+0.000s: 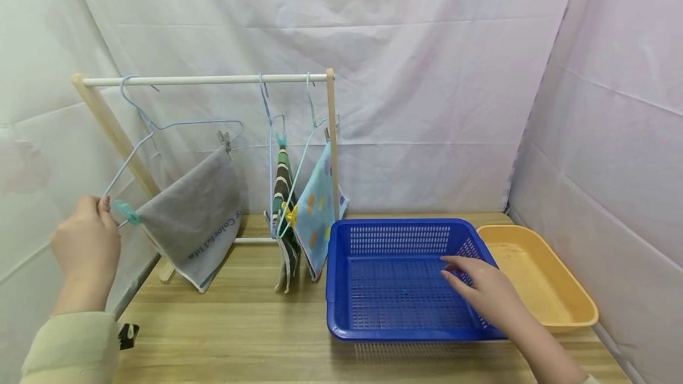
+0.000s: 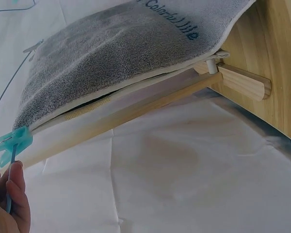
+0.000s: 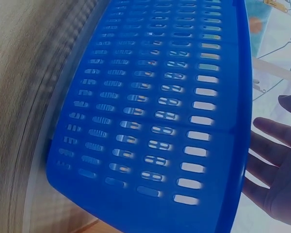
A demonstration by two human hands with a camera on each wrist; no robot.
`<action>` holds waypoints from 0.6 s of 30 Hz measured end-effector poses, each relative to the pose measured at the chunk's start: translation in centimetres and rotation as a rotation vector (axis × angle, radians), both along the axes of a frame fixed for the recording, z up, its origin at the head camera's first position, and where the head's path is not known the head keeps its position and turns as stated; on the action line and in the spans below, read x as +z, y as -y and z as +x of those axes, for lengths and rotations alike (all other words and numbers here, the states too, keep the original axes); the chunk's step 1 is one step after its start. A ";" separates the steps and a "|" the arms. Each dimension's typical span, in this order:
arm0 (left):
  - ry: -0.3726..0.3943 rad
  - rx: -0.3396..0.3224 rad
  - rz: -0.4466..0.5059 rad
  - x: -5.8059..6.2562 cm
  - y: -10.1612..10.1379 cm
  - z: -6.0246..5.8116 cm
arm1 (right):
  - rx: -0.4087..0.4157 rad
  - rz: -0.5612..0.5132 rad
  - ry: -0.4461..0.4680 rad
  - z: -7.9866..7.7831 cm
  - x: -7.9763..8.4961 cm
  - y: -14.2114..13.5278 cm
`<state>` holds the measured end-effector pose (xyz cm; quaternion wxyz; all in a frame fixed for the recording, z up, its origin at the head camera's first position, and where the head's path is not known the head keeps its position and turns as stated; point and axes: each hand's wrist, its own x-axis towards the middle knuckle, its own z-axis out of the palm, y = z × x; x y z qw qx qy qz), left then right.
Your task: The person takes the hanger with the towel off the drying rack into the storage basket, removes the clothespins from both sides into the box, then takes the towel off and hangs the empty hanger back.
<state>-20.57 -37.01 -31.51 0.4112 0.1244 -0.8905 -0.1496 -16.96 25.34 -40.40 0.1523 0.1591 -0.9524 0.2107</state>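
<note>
My left hand (image 1: 88, 242) grips the lower left corner of a light blue wire clothes hanger (image 1: 128, 162), whose hook sits over the rack's rail. A grey towel (image 1: 194, 212) with printed lettering hangs from it, held by a teal clothespin (image 2: 20, 141) near my fingers and a metal-coloured clip (image 1: 224, 140) at the other side. The right hand (image 1: 482, 289) is above the right part of a blue plastic basket (image 1: 408, 333), fingers relaxed and holding nothing. In the right wrist view, the basket's slotted wall (image 3: 150, 111) hides part of that hand's surroundings.
The drying rack (image 1: 208, 80) also carries a green striped cloth (image 1: 283, 194) and a light blue patterned cloth (image 1: 317, 212) on hangers at its right end. A yellow tray (image 1: 576, 307) stands right of the basket. A small black item (image 1: 128, 336) lies by my left sleeve.
</note>
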 end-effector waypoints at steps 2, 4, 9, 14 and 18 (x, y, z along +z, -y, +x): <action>-0.022 0.003 0.001 -0.1 -0.2 0.0 | -0.002 -0.001 0.006 0.0 0.0 0.1; -0.042 -0.002 0.000 -0.1 -0.3 -0.1 | -0.005 -0.006 0.013 0.0 0.0 0.2; -0.073 -0.015 0.021 0.0 -0.5 -0.2 | -0.009 -0.031 0.021 0.0 0.0 0.6; -0.067 -0.025 0.075 0.3 -0.7 -0.2 | -0.004 -0.056 0.033 0.0 -0.2 1.2; -0.077 -0.025 0.098 0.4 -1.1 -0.1 | -0.005 -0.074 0.052 0.1 -0.3 1.5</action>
